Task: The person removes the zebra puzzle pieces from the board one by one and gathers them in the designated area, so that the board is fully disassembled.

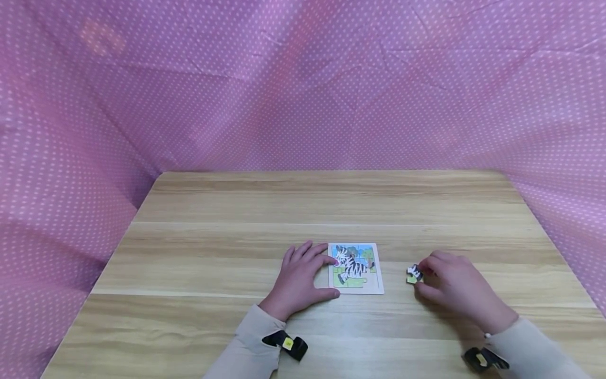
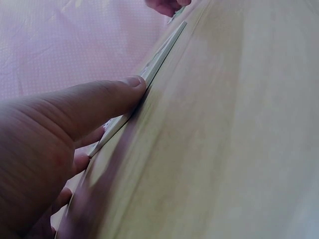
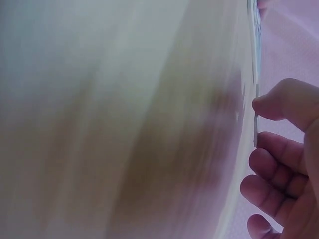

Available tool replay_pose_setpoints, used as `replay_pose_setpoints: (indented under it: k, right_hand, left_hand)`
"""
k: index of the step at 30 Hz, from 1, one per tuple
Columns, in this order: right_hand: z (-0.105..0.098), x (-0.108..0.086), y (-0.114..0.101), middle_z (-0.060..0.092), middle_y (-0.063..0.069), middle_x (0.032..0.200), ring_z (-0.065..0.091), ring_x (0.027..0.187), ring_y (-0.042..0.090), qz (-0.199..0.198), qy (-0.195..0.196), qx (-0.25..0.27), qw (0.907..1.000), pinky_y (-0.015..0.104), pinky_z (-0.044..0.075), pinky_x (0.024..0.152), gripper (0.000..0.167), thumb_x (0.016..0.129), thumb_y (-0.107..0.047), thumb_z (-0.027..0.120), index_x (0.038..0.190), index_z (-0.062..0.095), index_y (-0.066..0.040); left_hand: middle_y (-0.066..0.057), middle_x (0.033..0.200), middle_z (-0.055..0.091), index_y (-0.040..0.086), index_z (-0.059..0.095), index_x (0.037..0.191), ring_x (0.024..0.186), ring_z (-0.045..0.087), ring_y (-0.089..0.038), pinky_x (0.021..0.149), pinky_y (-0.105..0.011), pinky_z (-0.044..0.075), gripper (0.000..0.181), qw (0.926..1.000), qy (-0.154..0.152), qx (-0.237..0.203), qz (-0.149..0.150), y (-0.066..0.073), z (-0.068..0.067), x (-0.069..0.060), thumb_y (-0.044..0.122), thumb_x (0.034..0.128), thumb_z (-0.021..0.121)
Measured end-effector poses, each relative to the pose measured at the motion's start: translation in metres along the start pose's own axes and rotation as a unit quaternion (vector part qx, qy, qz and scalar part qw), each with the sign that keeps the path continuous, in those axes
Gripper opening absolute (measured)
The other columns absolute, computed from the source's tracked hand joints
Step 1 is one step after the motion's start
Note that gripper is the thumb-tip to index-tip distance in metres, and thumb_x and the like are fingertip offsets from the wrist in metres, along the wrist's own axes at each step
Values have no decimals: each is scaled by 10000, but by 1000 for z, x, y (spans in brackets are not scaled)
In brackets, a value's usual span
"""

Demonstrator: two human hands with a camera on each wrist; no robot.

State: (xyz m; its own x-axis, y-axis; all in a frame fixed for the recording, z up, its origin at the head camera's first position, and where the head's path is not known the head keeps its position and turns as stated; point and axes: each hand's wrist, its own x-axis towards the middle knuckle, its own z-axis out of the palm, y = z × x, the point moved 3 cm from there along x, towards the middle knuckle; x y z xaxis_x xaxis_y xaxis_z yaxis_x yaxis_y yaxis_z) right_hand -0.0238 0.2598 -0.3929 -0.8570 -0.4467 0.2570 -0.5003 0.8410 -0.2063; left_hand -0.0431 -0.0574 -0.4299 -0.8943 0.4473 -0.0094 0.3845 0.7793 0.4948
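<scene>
A square zebra jigsaw puzzle (image 1: 355, 268) in a white-edged tray (image 1: 380, 287) lies flat on the table. Its lower right corner shows bare tray with no piece. My left hand (image 1: 298, 281) rests at the tray's left side, fingers spread and fairly straight, index fingertip on the picture. In the left wrist view the thumb (image 2: 109, 102) touches the tray's near edge. To the right of the tray, my right hand (image 1: 456, 287) pinches a puzzle piece (image 1: 413, 274) with black, white and green on it. The right wrist view shows that piece (image 3: 256, 127) edge-on between thumb and index finger.
The wooden table (image 1: 213, 252) extends around both hands. Pink dotted cloth (image 1: 303, 95) hangs behind it and along both sides. Each sleeve has a black band at the wrist.
</scene>
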Motion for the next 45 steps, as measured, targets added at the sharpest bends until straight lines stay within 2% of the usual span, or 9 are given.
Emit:
replay_pose_setpoints:
  k: [10, 20, 36, 45]
  right_hand:
    - [7, 15, -23, 631, -83, 856, 577, 793, 116, 313, -512, 183, 9980, 429, 494, 748, 247, 752, -291, 829, 921, 731, -141]
    - [16, 25, -41, 629, -87, 863, 581, 821, 118, 104, -587, 286, 9978, 422, 496, 780, 270, 760, -312, 830, 939, 730, -136]
    - [25, 37, -59, 655, -50, 927, 611, 872, 142, -16, -958, 278, 9950, 402, 485, 806, 307, 786, -353, 815, 990, 739, -136]
    - [25, 42, -66, 618, -83, 882, 519, 777, 82, 17, -1179, 245, 9927, 348, 449, 754, 306, 785, -334, 820, 1005, 752, -133]
  left_hand:
    - [52, 1560, 423, 319, 646, 1280, 1497, 241, -291, 1194, -579, 90, 607, 9999, 31, -111, -37, 1, -2, 0, 593, 759, 793]
    - [44, 1560, 423, 315, 647, 1283, 1496, 243, -296, 1191, -586, 94, 605, 9999, 4, -141, -34, 2, -3, 0, 593, 764, 790]
    - [48, 1561, 421, 319, 645, 1286, 1499, 237, -293, 1192, -585, 91, 606, 9999, -15, -142, -58, 0, -2, 0, 596, 765, 787]
    - [46, 1561, 422, 312, 645, 1287, 1497, 241, -291, 1193, -584, 93, 608, 9999, -27, -106, -45, 2, -4, 0, 598, 768, 783]
